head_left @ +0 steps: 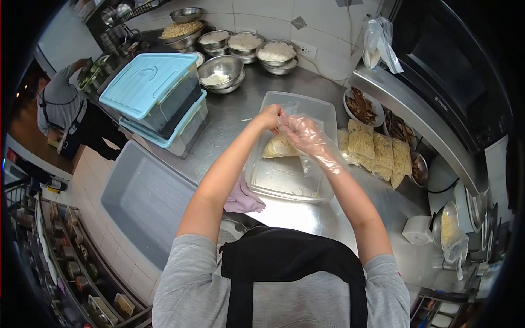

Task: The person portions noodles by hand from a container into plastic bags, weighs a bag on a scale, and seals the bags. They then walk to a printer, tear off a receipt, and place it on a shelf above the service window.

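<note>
A clear plastic bag with pale yellow shredded food in its bottom hangs over a translucent plastic bin. My left hand, bare, pinches the upper part of the bag. My right hand wears a loose clear plastic glove, and its curled fingers close on the bag's top beside the left hand. The two hands nearly touch. Some scraps of food lie on the bin's floor. Just right of the bin, several filled bags of similar yellow shreds lie in a row.
Metal bowls of white shreds stand along the wall. Stacked blue-lidded boxes sit at left, above a grey tub. A purple cloth lies by the counter's front edge. Another person stands far left.
</note>
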The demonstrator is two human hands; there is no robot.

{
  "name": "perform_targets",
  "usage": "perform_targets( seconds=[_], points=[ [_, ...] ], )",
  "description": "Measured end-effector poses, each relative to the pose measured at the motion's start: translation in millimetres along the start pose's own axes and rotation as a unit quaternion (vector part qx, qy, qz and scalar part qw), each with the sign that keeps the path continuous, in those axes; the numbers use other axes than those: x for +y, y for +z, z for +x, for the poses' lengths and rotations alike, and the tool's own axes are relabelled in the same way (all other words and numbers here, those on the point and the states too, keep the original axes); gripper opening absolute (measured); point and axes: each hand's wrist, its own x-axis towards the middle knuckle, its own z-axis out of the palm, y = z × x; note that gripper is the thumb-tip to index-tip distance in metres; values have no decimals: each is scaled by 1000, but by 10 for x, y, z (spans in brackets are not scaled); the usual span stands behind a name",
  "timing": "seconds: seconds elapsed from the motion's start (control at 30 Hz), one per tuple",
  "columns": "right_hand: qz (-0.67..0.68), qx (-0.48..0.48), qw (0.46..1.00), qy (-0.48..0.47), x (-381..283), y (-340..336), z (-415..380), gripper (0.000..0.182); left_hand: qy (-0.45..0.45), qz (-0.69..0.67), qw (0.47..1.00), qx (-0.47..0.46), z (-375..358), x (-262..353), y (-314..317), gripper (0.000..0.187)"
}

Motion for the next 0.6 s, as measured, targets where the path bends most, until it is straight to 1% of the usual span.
perform_targets(
  seconds=[0.03,0.07,0.1,0.13,0.2,0.23,0.3,0.37,0.43,0.47,0.5,0.53,0.57,0.6],
  points=[
    [-49,-40,996,64,31,39,-31,13,-2,26,1000,-1,-9,10,6,18],
    [-98,-80,984,124,67,53,-40,11,-1,26,1000,-2,-11,32,11,18],
    [-81,-90,987,107,-44,-19,-34,10,0,36,999,3,-3,47,5,17],
    [-80,-91,987,106,23,2,-27,10,-2,46,999,8,-3,49,-3,16],
    [-111,-78,990,-32,138,70,-31,14,-21,61,998,2,4,84,-23,15],
    [-110,-78,990,-29,141,78,-41,14,-35,78,996,-6,-7,116,-22,15],
    [-227,-130,964,46,146,61,-40,23,-21,94,995,-5,-26,132,-9,15],
    [-205,-139,968,38,258,70,-30,25,-6,109,994,-3,-15,146,17,15],
    [-181,-148,972,29,373,66,37,28,10,171,985,33,-43,165,31,14],
    [-163,-188,968,26,435,52,85,28,9,172,985,32,-58,145,44,14],
    [-146,-228,962,23,425,20,122,29,76,262,957,100,-44,86,67,19],
    [-146,-229,962,22,407,-24,129,29,142,348,911,167,-24,33,82,25],
    [-147,-281,947,58,391,-88,136,31,141,348,911,169,5,-12,86,25],
    [-148,-332,927,95,366,-146,129,32,114,363,909,173,3,-19,86,25]
  ],
)
